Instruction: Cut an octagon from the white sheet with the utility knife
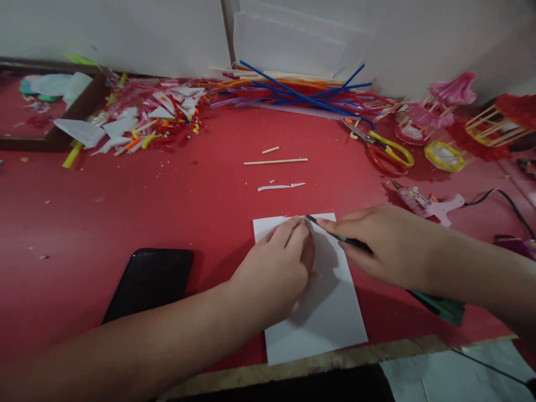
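A white sheet (335, 312) lies on the red table near its front edge. My left hand (280, 262) rests on the sheet's upper part, fingers bent and pressed together; anything beneath them is hidden. From the right, my right hand (377, 240) grips a thin dark and green cutting tool (345, 240), its tip by the left fingertips at the sheet's top edge. Beyond the sheet lie a narrow white strip (281, 187), a thin wooden stick (275, 162) and a shorter stick piece (270, 149).
A black phone (151, 282) is left of the sheet. Scissors (383, 148), a glue gun (427, 204) and pink and red stick models (444, 106) stand right. Scraps (154, 114), pipe cleaners (293, 92) and a brown tray (79, 120) are farther back. A green object (444, 307) lies under the right forearm.
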Demonstrator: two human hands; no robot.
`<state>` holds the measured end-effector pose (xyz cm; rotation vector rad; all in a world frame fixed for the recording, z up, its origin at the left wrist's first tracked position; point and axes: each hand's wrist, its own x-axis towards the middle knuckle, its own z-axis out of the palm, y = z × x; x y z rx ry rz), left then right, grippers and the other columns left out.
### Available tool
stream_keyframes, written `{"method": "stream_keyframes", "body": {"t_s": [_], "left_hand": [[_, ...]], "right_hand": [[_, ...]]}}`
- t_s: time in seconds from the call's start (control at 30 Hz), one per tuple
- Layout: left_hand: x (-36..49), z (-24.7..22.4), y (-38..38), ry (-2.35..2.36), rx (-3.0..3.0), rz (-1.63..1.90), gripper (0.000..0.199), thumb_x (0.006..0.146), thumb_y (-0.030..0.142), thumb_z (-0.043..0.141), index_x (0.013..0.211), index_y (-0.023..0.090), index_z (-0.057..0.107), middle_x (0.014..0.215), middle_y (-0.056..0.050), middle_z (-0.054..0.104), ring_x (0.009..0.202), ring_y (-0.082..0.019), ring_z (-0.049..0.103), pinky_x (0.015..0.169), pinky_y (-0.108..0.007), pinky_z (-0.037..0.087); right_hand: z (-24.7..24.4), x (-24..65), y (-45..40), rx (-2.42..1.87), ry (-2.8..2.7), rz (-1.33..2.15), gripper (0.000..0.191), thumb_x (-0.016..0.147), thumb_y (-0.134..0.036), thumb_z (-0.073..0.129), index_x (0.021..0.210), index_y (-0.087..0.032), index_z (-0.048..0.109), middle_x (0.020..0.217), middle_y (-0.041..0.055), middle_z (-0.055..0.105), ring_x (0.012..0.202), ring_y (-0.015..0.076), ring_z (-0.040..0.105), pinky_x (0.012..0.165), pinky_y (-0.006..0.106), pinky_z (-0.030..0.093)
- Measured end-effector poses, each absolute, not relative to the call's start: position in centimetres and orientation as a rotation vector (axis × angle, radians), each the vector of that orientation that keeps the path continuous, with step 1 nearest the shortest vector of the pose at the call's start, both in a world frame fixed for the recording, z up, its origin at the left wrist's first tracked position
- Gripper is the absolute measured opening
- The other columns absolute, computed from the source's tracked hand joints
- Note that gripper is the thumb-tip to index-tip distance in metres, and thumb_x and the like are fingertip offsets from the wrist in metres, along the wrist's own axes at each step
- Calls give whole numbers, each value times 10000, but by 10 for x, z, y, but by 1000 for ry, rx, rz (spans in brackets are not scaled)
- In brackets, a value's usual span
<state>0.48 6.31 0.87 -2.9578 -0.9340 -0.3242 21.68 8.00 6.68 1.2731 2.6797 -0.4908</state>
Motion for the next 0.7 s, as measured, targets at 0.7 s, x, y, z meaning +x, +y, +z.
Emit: {"method": "stream_keyframes", "body": {"t_s": [0.7], "left_hand": [[4,9,64,-925,-3012,-344,505,921,381,557,1227,-16,616,1253,-212,587,1188,-369,534,950,-450,539]], "right_hand": [[68,233,65,1265,2771,-468,296,952,-245,468,1088,-186,724,838,72,739,702,186,659,680,305,475]]}}
